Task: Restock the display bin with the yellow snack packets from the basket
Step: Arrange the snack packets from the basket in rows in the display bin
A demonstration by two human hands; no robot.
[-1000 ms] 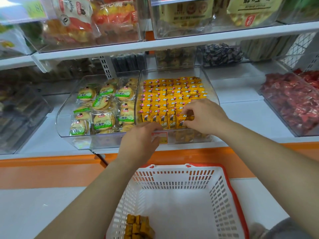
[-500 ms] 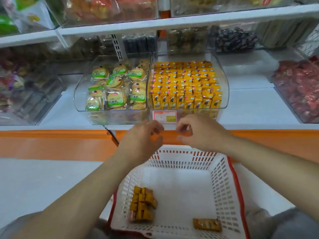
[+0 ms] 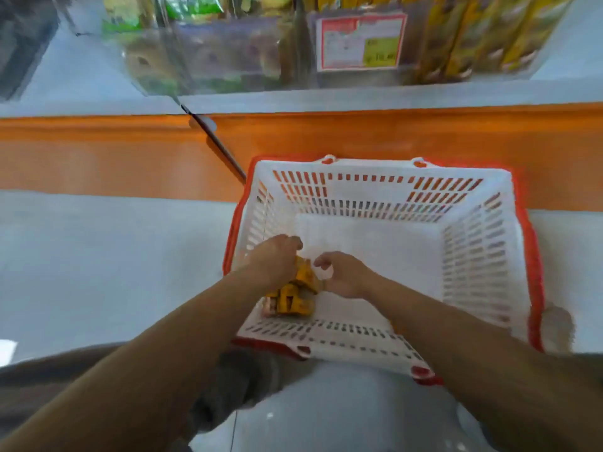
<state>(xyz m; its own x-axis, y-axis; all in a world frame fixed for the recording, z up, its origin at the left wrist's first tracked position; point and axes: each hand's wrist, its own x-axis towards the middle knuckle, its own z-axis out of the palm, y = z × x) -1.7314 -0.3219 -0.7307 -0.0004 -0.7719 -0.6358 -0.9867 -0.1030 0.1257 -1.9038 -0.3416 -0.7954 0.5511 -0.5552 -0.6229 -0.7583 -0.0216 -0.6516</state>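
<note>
A white basket (image 3: 483, 256) with a red rim stands on the floor below me. A small heap of yellow snack packets (image 3: 295, 296) lies in its near left corner. My left hand (image 3: 275, 259) is down on the heap, fingers curled over the top packets. My right hand (image 3: 346, 275) is beside the heap on its right, fingers bent and touching the packets' edge. The display bin (image 3: 456, 44) with yellow packets shows only blurred at the top right, behind a price label (image 3: 360, 40).
An orange band (image 3: 98, 151) runs under the white shelf edge (image 3: 359, 97). A second clear bin (image 3: 202, 53) with green-labelled packs sits left of the display bin. A dark rod (image 3: 217, 143) slants down to the basket's far left corner. Pale floor lies to the left.
My view has dropped from the shelf to the basket. Both hands came down from in front of the display bin into the basket, onto the packet heap.
</note>
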